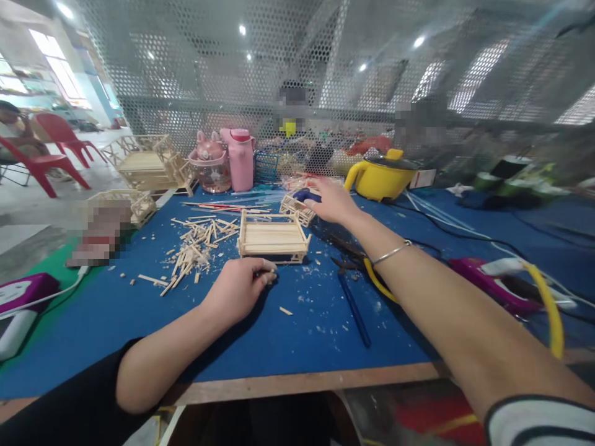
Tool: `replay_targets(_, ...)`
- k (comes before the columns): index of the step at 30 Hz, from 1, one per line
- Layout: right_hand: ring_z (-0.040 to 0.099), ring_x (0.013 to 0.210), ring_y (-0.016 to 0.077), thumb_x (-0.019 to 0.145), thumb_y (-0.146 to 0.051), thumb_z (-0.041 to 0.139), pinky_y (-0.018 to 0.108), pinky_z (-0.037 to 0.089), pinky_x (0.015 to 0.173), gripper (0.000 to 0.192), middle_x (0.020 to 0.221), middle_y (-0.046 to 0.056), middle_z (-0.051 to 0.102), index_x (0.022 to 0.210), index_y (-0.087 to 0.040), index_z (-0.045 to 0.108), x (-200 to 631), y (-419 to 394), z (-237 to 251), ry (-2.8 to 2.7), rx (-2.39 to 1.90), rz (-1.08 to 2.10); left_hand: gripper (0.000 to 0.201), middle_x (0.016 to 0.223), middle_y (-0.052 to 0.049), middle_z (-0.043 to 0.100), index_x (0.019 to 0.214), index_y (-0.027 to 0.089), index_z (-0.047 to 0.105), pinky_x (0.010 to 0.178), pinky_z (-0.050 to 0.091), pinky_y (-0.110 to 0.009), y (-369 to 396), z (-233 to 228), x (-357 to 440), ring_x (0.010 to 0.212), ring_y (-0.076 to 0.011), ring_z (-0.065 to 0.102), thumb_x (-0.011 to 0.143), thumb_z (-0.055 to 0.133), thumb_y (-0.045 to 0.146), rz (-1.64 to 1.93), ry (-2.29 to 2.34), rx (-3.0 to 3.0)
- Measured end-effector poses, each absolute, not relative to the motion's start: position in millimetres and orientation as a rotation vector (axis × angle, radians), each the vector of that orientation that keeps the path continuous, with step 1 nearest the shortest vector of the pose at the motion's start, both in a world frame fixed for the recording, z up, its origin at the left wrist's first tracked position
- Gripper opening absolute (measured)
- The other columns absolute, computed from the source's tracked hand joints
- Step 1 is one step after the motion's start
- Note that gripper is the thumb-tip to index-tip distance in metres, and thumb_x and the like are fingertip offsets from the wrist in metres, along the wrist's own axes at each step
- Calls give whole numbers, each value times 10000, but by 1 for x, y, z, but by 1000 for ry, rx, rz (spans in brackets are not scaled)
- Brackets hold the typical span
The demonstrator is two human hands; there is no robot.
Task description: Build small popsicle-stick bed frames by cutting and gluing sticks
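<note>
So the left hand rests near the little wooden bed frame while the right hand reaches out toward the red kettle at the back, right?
Not quite: the kettle is yellow, not red, as the head view shows. The left hand does rest near the wooden bed frame, and the right hand reaches out toward the back.

This is a craft workshop, a shared hall where small wooden models are built by hand. A blue-covered tabletop (297,334) fills the middle of the frame, strewn with loose wooden sticks (198,244) and offcuts around a small stick-built frame (273,238). Finished stick models (149,164) stand at the upper left. Pliers (346,254) and a purple glue gun (493,279) lie on the right. A perforated metal screen (325,74) closes off the back, with other workers blurred behind it, and red plastic chairs (51,155) stand on bare floor at far left.
</note>
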State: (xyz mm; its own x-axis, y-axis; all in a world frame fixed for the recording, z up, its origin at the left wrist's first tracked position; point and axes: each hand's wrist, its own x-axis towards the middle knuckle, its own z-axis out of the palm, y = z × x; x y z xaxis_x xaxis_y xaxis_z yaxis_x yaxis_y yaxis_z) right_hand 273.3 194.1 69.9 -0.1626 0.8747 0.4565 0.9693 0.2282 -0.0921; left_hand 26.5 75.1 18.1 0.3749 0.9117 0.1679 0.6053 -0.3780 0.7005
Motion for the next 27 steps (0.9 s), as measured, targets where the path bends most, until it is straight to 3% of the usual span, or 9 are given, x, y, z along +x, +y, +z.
replay_targets(2,517,1129,288,839,-325,514,400,380,956,474,1241,177,578,1255,-98,519,270,178,71,-1973,-1600,-383,158,913,-3,745,897,222,732,809,507,-264,74,18,27,820,-160,672,812,602,251,793,1338,2098)
replay_targets(4,567,1006,248,849,-302,493,352,425,871,383,1099,143,633,1174,-112,564,267,158,71,-1851,-1479,-387,152,890,-8,741,859,228,743,804,503,-273,74,18,29,813,-167,666,802,623,301,838,1378,2119)
replay_targets(7,573,765,182,849,-273,475,287,433,703,238,854,71,649,1000,-158,620,264,129,65,-1802,-1408,-272,193,881,-22,743,865,239,755,775,496,-291,74,17,34,820,-187,664,805,610,352,811,1460,2154)
replay_targets(10,532,646,146,844,-263,466,257,400,629,206,738,36,641,872,-164,644,263,116,53,-1888,-1429,-66,262,885,-35,752,946,249,750,717,489,-295,75,15,42,794,-194,670,830,557,383,743,1563,2133)
replay_targets(19,638,816,168,682,-105,529,216,437,713,281,887,41,737,857,-187,734,261,123,41,-2139,-1673,274,355,887,-60,752,974,288,744,710,465,-299,76,14,58,853,-226,670,859,467,478,715,1851,2139)
replay_targets(27,625,693,151,647,-214,657,214,406,580,183,751,20,719,806,-177,739,254,115,39,-2357,-1628,394,365,799,-51,743,960,266,746,659,448,-285,75,13,63,717,-201,648,853,467,477,728,1869,2122)
